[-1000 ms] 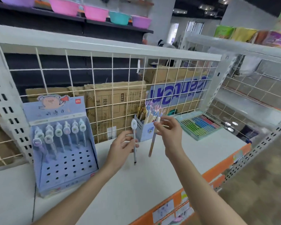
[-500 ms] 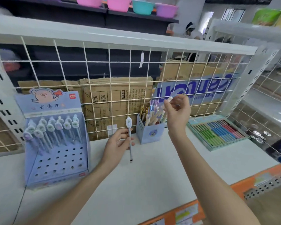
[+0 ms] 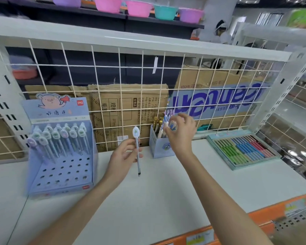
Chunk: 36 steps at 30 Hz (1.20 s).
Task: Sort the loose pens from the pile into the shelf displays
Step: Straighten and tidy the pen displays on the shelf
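Beside your left hand, which pinches a white-capped pen upright with its tip hanging just above the white shelf, your right hand has come down onto the small blue pen cup. A second ago that hand carried a pen of its own; now its fingers are curled loosely over the cluster of pens in the cup, and motion blur hides whether anything is pinched, so you cannot tell if it has let go. Judging by that, the right-hand pen looks delivered to the cup, or very nearly. The pen in your left grip has barely shifted, and it seems to match the round-topped ones in the tiered blue display, further out to the left, whose front holes are free.
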Available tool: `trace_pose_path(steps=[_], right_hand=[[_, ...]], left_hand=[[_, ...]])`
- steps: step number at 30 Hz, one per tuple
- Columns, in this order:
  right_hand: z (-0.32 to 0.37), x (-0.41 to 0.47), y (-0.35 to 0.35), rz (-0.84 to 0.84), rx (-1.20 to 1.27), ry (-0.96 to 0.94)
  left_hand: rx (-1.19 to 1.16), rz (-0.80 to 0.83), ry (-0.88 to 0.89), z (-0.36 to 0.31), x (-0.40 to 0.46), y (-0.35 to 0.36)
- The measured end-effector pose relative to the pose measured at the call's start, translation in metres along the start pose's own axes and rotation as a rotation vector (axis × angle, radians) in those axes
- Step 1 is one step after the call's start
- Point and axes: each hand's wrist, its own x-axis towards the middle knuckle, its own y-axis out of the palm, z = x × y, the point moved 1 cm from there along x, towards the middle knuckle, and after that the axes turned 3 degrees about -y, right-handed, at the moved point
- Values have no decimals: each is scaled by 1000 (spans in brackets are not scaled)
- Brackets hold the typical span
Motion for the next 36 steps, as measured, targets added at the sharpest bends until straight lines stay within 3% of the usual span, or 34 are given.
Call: trace_pose_path(steps=[7, 18, 20, 23, 26, 33, 36], right_hand=[[-6, -1, -3, 39, -66, -190], [18, -16, -5, -83, -19, -274], [42, -26, -3, 13, 168, -352], [82, -49, 5, 382, 488, -346], [113, -64, 21, 602, 592, -333], [160, -77, 57, 718, 691, -349], [179, -74, 67, 642, 736, -329]], left_hand=[[19, -18, 4, 0, 1, -2], [32, -108, -4, 0, -16, -18], [37, -141, -11, -1, -23, -26], [32, -196, -10, -3, -36, -42], [8, -259, -12, -2, -50, -63], [118, -327, 9, 2, -75, -121], [542, -333, 92, 8, -85, -150]])
